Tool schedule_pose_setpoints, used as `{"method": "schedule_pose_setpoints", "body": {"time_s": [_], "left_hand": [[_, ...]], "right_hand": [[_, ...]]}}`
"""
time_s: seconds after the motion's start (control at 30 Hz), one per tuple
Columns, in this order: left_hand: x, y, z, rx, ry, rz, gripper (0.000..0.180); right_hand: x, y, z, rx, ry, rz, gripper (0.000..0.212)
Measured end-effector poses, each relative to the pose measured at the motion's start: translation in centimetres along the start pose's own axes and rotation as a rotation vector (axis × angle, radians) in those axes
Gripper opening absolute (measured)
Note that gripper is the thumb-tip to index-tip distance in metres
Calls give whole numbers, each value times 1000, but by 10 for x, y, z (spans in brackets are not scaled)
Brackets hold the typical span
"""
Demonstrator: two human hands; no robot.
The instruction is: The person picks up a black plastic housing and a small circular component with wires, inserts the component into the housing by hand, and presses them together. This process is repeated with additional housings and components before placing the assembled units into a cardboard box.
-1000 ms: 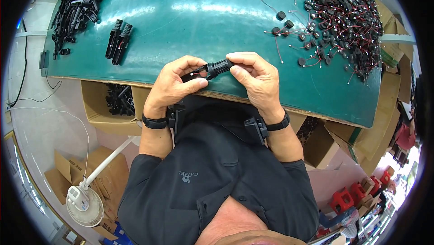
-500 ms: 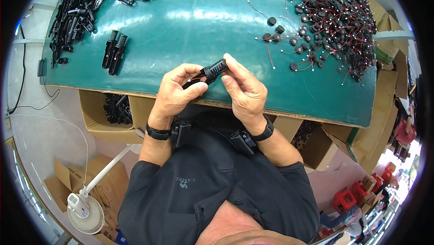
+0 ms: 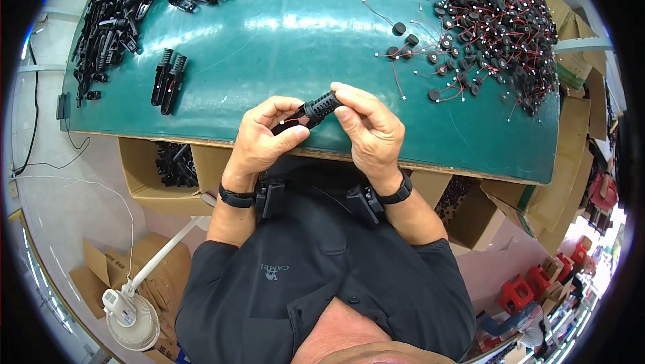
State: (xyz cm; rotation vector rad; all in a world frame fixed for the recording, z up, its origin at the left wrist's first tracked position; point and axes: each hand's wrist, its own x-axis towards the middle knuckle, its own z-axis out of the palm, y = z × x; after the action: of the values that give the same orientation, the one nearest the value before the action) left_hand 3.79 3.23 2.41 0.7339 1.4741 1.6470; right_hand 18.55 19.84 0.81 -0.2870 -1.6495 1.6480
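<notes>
Between my hands, over the table's near edge, is a black plastic housing with a ribbed cylindrical end and a red wire showing in its hollow body. My left hand is closed round the body end, thumb along the near side. The fingers and thumb of my right hand pinch the ribbed end, which points up and to the right. Left of my hands, two similar black housings lie side by side on the green table.
Many black housings are heaped at the far left. Small round black parts with red wires form a big pile at the right. Cardboard boxes stand below the table's front edge. A white fan is at lower left.
My right hand has shifted slightly to the right, still at the ribbed end, and the ribbed end looks turned a little. My left hand keeps its hold.
</notes>
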Motion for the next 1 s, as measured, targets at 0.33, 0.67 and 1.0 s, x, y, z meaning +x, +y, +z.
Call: {"method": "schedule_pose_setpoints", "body": {"time_s": [0.33, 0.67, 1.0], "left_hand": [[2, -1, -1, 53, -38, -39, 43], [0, -4, -7, 17, -64, -41, 44], [-2, -1, -7, 33, -97, -52, 44]], "right_hand": [[0, -6, -6, 110, 16, 120, 15], [13, -17, -22, -123, -170, -39, 15], [15, -18, -32, -99, -257, -22, 14]]}}
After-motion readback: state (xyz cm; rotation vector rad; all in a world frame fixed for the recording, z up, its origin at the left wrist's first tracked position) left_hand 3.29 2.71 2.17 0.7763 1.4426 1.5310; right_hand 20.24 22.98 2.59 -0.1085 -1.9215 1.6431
